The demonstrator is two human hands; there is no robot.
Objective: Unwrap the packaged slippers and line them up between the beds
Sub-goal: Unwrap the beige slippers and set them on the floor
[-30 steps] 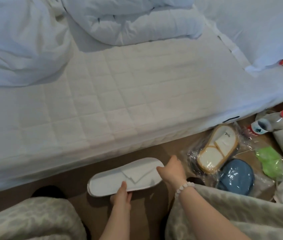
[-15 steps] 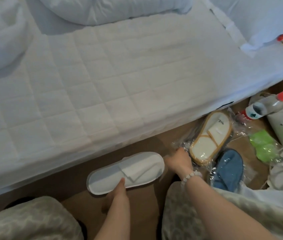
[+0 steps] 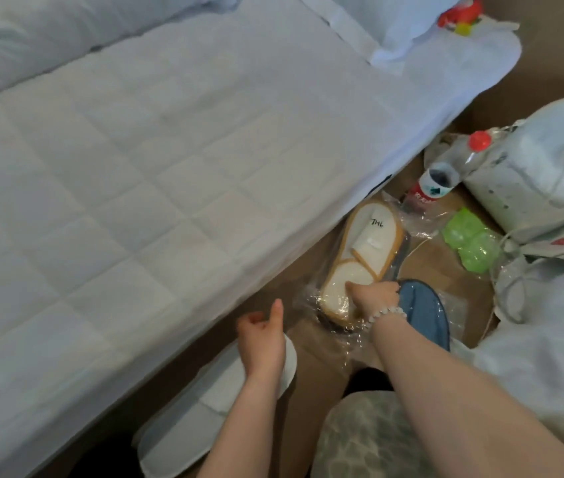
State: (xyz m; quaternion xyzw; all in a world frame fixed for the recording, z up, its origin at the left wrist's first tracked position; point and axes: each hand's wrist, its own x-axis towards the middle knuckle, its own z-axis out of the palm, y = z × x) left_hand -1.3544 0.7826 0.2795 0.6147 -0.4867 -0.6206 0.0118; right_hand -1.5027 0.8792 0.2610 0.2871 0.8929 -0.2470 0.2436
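Glossy crinkled plastic wrap (image 3: 311, 298); matt cloth white slipper (image 3: 184, 422); quilted cloth mattress (image 3: 135, 167).

right grip (image 3: 375, 298) now on wrapped slippers (image 3: 373, 236)

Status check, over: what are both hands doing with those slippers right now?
Right hand grips plastic-wrapped tan-trimmed white slippers. Left hand empty, above unwrapped white slipper. Wrapped blue slipper beside right wrist.

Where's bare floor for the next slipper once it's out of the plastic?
Bare floor runs along the bed between the white slipper and the wrapped tan pair, and between the white slipper and the person's knee. Right of that pair it is crowded: blue slipper, green packet, bottle and white bags lie close together.
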